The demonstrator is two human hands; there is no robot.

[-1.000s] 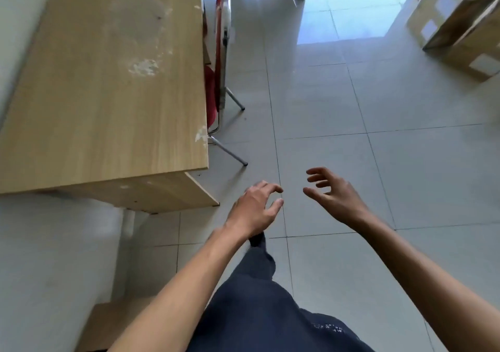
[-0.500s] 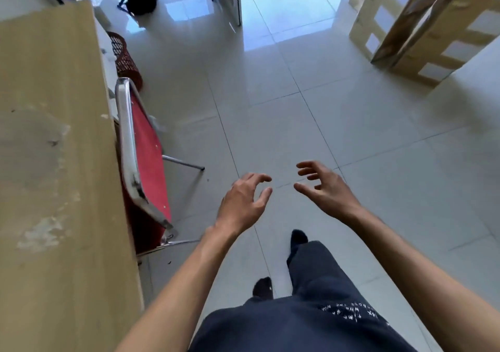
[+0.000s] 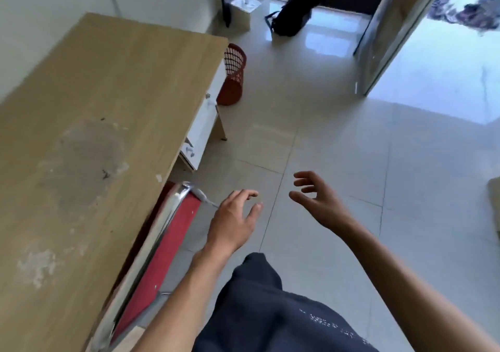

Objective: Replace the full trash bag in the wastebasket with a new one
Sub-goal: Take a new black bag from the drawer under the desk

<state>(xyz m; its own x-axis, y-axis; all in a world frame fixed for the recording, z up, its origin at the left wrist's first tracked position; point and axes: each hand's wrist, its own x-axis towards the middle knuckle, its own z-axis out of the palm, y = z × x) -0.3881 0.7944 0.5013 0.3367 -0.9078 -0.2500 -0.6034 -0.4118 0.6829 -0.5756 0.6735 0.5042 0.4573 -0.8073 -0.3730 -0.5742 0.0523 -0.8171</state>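
Observation:
A red mesh wastebasket (image 3: 232,75) stands on the tiled floor at the far end of the wooden desk (image 3: 89,124), partly hidden behind the desk's corner. I cannot see any bag in it from here. My left hand (image 3: 234,220) and my right hand (image 3: 316,200) are held out in front of me over the floor, well short of the basket. Both have loosely curled fingers and hold nothing.
A red chair with a chrome frame (image 3: 162,246) is tucked against the desk on my left. A black backpack (image 3: 295,13) and a small white box (image 3: 247,2) sit by the far doorway. A glass door (image 3: 389,35) stands open at the right.
My view has swung up and forward along the desk, bringing the red wastebasket closer and more fully into sight. Both hands stay out in front, still holding nothing.

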